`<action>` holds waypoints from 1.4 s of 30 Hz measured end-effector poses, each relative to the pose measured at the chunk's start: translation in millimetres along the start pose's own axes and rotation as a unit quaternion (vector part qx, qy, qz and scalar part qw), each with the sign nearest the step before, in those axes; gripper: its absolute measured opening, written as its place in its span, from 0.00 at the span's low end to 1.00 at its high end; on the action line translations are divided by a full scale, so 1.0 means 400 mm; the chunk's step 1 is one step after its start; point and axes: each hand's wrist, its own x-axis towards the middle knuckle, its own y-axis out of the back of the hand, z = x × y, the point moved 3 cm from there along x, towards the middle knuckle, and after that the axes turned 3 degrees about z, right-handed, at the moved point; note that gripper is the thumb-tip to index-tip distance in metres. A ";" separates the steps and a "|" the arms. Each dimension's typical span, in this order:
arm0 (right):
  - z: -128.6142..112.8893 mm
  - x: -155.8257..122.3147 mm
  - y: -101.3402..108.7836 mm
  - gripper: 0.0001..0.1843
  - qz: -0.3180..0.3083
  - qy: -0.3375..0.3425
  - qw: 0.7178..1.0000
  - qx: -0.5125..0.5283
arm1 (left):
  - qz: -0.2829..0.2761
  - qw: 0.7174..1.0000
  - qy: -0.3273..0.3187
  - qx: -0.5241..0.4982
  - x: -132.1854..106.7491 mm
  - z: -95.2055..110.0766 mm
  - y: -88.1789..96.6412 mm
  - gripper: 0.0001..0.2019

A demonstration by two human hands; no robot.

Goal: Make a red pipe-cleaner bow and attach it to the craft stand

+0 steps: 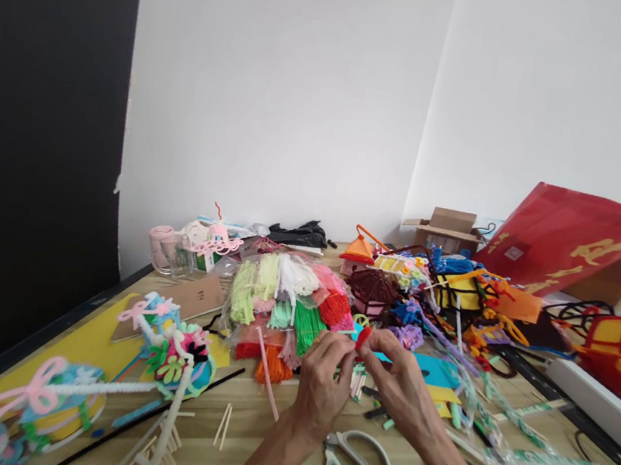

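My left hand (324, 387) and my right hand (399, 385) meet above the wooden table (262, 424), their fingertips pinching a small red fuzzy pipe-cleaner piece (363, 339) between them. Its lower part is hidden by my fingers. Just below my wrists lie pale-handled scissors (354, 463), open and untouched. A pink pipe cleaner (267, 373) stands out to the left of my left hand. Behind my hands lies a sheet of blue craft foam (424, 369).
Plastic bags of coloured pipe cleaners (281, 301) lie at the back. Finished pipe-cleaner crafts sit at left and right, with wooden sticks (222, 425) in front. A cardboard box (445, 231) and a red bag (567, 239) stand behind. A black board (35, 150) rises at left.
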 end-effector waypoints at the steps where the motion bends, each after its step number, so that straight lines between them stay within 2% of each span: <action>1: -0.001 0.003 0.003 0.11 -0.005 -0.012 1.000 0.019 | 0.002 0.998 0.049 -0.029 0.003 -0.009 0.001 0.05; 2: -0.002 0.005 0.007 0.09 -0.006 -0.026 0.999 0.038 | 0.006 0.991 0.109 -0.071 0.007 -0.020 0.001 0.04; 4: -0.003 0.007 0.013 0.07 -0.001 -0.047 0.997 0.064 | 0.010 0.958 0.226 -0.178 0.012 -0.040 -0.002 0.02; 7: -0.008 0.006 0.016 0.07 0.002 -0.043 0.997 0.058 | 0.019 0.894 0.331 -0.303 0.018 -0.051 -0.008 0.06; 10: -0.016 0.004 0.016 0.07 0.024 0.002 1.000 0.001 | 0.014 0.857 0.374 -0.355 0.017 -0.046 -0.010 0.09; 13: -0.027 0.003 0.016 0.07 0.045 0.065 0.995 -0.063 | -0.016 0.824 0.400 -0.400 0.009 -0.040 -0.015 0.09; 16: -0.030 0.004 0.018 0.07 0.049 0.100 0.991 -0.077 | -0.050 0.787 0.422 -0.448 0.001 -0.042 -0.023 0.10; 18: -0.027 0.004 0.021 0.06 0.052 0.106 0.990 -0.075 | -0.068 0.772 0.431 -0.463 -0.003 -0.045 -0.026 0.11; 22: -0.022 0.003 0.024 0.06 0.048 0.111 0.989 -0.082 | -0.093 0.766 0.429 -0.470 -0.003 -0.047 -0.028 0.12; 27: -0.027 0.003 0.027 0.06 0.046 0.113 0.986 -0.110 | -0.098 0.759 0.439 -0.471 0.000 -0.050 -0.032 0.15; 35: -0.026 -0.006 0.019 0.06 0.038 0.089 0.974 -0.203 | -0.031 0.753 0.421 -0.504 -0.003 -0.057 -0.047 0.14; 42: -0.015 0.004 0.029 0.08 -0.004 0.043 0.986 -0.162 | -0.014 0.766 0.418 -0.488 0.001 -0.055 -0.044 0.13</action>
